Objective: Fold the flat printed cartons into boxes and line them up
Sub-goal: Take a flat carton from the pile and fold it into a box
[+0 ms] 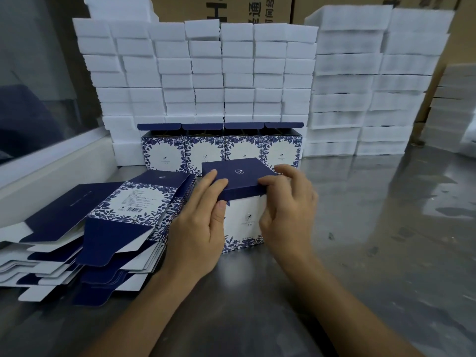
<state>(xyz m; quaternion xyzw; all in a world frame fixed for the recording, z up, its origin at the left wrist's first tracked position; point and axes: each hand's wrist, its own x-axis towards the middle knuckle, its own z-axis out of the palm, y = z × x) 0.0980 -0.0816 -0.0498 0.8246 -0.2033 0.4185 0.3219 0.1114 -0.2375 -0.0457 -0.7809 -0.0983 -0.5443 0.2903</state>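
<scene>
Open steel table (pixel 386 228) off to the right, bare and shiny all the way to the frame edge. Hemmed in on the left by a loose, fanned stack of flat cartons (pixel 108 228), dark blue flaps spilling toward the near left corner, barcode panel face up on top. Walled off at the back by white foam blocks (pixel 206 73) piled high, taller foam stacks (pixel 360 86) to the right, brown shipping cartons (pixel 257 9) behind those.

Dead centre: folded box (pixel 242 202) standing upright on the table, dark blue top face closed, white front with blue floral border toward the camera. Just touching or nearly touching the flat stack on its left side; cannot tell which.

Left hand (pixel 201 222) laid against the box's left side, fingers (pixel 211 181) straight and together, reaching up over the top left edge, thumb pressed flat on the front face. Right hand (pixel 286 207) on the right side, fingers curled over the top right edge, thumb pinching the front rim of the lid. Both forearms angled in from the bottom of the frame.

Behind, against the foam: row of four finished boxes (pixel 221 145), side by side and touching, top flaps standing open, insides too dark to tell what they hold.
</scene>
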